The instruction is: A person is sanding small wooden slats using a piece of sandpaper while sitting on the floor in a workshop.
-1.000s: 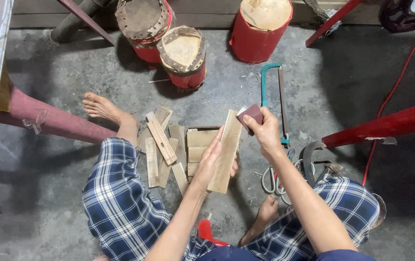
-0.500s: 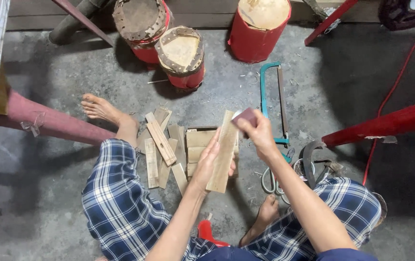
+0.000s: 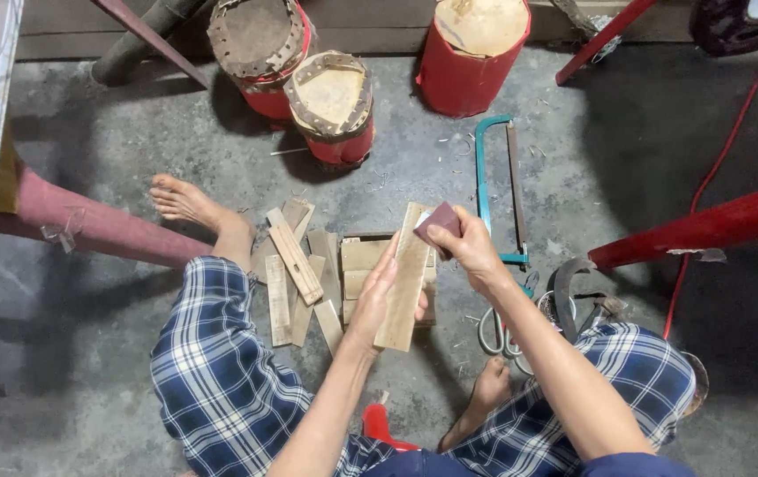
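I sit on a concrete floor in blue plaid trousers. My left hand (image 3: 377,296) grips a long flat wooden slat (image 3: 407,281) held at a slant over the floor. Pressed against the slat's upper end is a small dark red piece of sandpaper (image 3: 438,223), pinched by my right hand (image 3: 471,250). Under the slat lies a stack of short wooden pieces (image 3: 361,265). More loose slats (image 3: 295,269) lie to the left, beside my bare left foot (image 3: 186,201).
A teal-framed hacksaw (image 3: 495,190) lies right of the slat, with scissors (image 3: 501,327) and a curved metal piece (image 3: 566,296) near my right knee. Three red drum bodies (image 3: 335,106) stand at the back. Red metal bars (image 3: 705,225) cross at right, a maroon bar (image 3: 87,221) at left.
My right hand with the sandpaper has slid down along the slat's upper end, from its top corner toward me. The left hand keeps its hold.
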